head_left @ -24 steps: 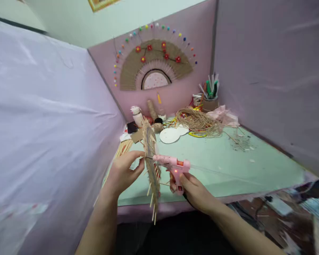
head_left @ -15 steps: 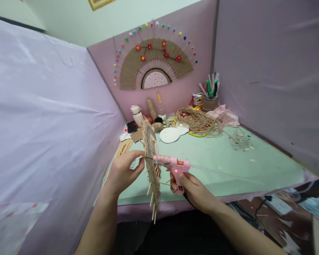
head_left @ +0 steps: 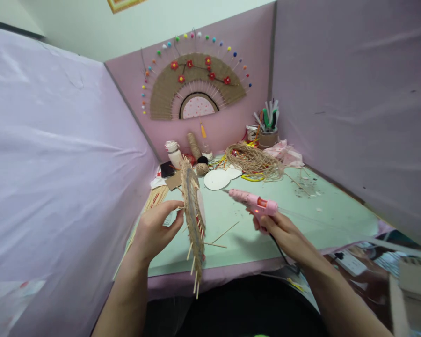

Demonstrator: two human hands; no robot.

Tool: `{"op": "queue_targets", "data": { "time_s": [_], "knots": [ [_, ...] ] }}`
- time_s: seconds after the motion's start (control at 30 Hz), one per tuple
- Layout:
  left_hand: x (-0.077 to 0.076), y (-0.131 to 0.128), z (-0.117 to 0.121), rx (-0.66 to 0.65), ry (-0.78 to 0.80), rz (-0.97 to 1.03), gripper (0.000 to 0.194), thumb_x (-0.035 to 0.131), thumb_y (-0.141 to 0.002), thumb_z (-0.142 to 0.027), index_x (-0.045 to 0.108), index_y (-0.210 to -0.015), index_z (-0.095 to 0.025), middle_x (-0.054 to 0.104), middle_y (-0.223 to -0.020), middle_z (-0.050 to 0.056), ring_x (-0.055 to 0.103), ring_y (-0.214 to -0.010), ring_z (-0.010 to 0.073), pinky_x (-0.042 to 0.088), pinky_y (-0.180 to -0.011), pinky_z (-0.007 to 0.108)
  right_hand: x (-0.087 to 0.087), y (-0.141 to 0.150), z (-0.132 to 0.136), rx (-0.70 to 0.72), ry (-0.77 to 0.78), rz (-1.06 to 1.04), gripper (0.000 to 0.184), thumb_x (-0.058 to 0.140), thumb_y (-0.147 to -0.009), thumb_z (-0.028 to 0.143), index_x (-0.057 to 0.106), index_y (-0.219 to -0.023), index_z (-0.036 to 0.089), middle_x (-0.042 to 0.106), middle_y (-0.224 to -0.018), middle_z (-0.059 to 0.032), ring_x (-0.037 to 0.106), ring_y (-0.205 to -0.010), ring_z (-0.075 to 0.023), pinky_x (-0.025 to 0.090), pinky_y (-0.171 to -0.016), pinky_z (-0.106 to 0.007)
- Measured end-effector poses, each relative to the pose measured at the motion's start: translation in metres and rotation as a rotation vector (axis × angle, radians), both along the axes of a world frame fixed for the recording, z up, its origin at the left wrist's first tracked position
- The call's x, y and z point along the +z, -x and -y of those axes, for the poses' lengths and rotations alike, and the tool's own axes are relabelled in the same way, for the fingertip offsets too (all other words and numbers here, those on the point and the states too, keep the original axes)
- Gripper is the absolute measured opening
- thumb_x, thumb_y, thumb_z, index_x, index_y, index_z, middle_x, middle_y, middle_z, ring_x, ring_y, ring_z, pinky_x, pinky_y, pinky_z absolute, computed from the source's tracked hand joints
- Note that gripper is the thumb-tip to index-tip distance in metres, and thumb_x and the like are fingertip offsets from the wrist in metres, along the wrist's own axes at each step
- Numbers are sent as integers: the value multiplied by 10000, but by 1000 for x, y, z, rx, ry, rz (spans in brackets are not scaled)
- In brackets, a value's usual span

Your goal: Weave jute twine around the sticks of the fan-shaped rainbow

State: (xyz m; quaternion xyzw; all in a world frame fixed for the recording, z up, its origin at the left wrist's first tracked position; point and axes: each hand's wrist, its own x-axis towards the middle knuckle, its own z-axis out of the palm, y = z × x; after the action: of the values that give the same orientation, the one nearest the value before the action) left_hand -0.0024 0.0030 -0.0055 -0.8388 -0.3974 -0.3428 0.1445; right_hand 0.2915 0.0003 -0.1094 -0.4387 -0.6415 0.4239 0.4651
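Twine-wrapped panel point(head_left: 194, 224): upright with a small tilt, edge-on to the view, over the near part of the desk point(head_left: 238, 255); touching it or not, cannot tell.
Thin sticks point(head_left: 189, 252): projecting unevenly from the lower part of the panel.
Left hand point(head_left: 152, 229): at the left edge of the panel, fingers point(head_left: 175, 205) in a narrow pinch; on the rim or on a stick end, hard to say.
Pink glue gun point(head_left: 249, 201): apart from the panel, nozzle point(head_left: 226, 190) directed toward it, red light point(head_left: 256, 211) lit, so probably hot.
Right hand point(head_left: 284, 234): closed around the glue gun.
Burn: possible for the left fingers, from bringing the nozzle too near to the pinch.
Slip: possible turning or dropping of the panel, because of holding only at one small place.
Glue drip: possible on the loose stick point(head_left: 226, 232) below, from leaving the nozzle pointed low.
Black cable point(head_left: 279, 251): hanging from the glue gun over the front edge of the desk; possible catching there, from a too quick pull.
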Motion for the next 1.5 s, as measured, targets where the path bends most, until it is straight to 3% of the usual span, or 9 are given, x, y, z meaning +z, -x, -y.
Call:
{"op": "queue_targets", "data": {
  "time_s": [0.1, 0.2, 0.4, 0.53, 0.73, 0.83, 1.03, 1.3, 1.5],
  "knots": [
    [-2, 2, -2, -7, -23, -1, 226, 621, -755, -116, 615, -967, -194, 703, -873, 5, 662, -782, 125, 497, -752, 216, -8, -43, -16, -360, -168, 474, 320, 394, -906, 415, 579, -1012, 176, 499, -947, -94, 529, -863, -208, 422, -786, -329],
    [-4, 2, -4, -12, -44, 5, 232, 622, -755, -111, 612, -972, -194, 702, -874, 3, 661, -781, 121, 489, -746, 210, -26, -82, -25, -595, -120, 953, 326, 406, -898, 358, 575, -1058, 130, 487, -986, -140, 555, -826, -247, 442, -731, -377],
    [-4, 0, -2, -17, -40, 14, 239, 616, -753, -96, 604, -970, -197, 700, -873, -3, 659, -784, 115, 481, -743, 204, -39, -116, -24, -659, -1, 1257, 353, 492, -858, 376, 584, -1118, 154, 580, -993, -171, 568, -898, -354, 454, -688, -461],
    [-5, -1, -1, -22, -33, 26, 248, 612, -753, -88, 595, -976, -196, 697, -873, 2, 655, -777, 116, 480, -743, 210, 7, -80, -18, -594, -251, 1051, 397, 543, -837, 284, 533, -1214, 160, 577, -1106, -183, 543, -1000, -350, 449, -798, -493],
    [-4, -3, 1, -48, -6, 34, 238, 588, -775, -93, 584, -986, -202, 692, -887, 15, 649, -782, 130, 483, -731, 231, 99, 43, -24, 140, -593, 397, 317, 456, -909, 216, 503, -1222, 242, 589, -1126, -68, 551, -1013, -175, 445, -884, -333],
    [-5, -5, 2, -49, 28, 54, 228, 573, -786, -97, 583, -988, -203, 685, -876, 17, 641, -788, 133, 480, -731, 243, 120, 89, -45, 229, -575, 243, 349, 508, -874, 180, 507, -1221, 213, 589, -1062, -69, 563, -890, -153, 457, -814, -311],
    [-11, -5, 3, -23, 70, 137, 163, 555, -808, -134, 585, -955, -198, 666, -838, 16, 617, -747, 125, 476, -719, 253, 122, 122, -74, 273, -527, 165, 274, 591, -815, 199, 578, -1084, 150, 540, -880, -33, 519, -817, -133, 432, -762, -278],
    [-14, -11, 5, -26, 64, 167, 111, 566, -805, -114, 576, -887, -189, 652, -792, 7, 608, -731, 124, 464, -708, 246, 114, 134, -70, 296, -483, 140, 84, 577, -816, 210, 627, -773, 158, 569, -768, -2, 508, -729, -105, 378, -680, -236],
    [-21, -19, 5, 0, 100, 190, 73, 546, -831, -148, 582, -870, -198, 662, -787, 10, 611, -722, 132, 475, -692, 263, 107, 133, -69, 223, -438, 38, 108, 578, -814, 234, 634, -764, 155, 614, -751, -3, 530, -711, -109, 385, -679, -234]
  ]
}}
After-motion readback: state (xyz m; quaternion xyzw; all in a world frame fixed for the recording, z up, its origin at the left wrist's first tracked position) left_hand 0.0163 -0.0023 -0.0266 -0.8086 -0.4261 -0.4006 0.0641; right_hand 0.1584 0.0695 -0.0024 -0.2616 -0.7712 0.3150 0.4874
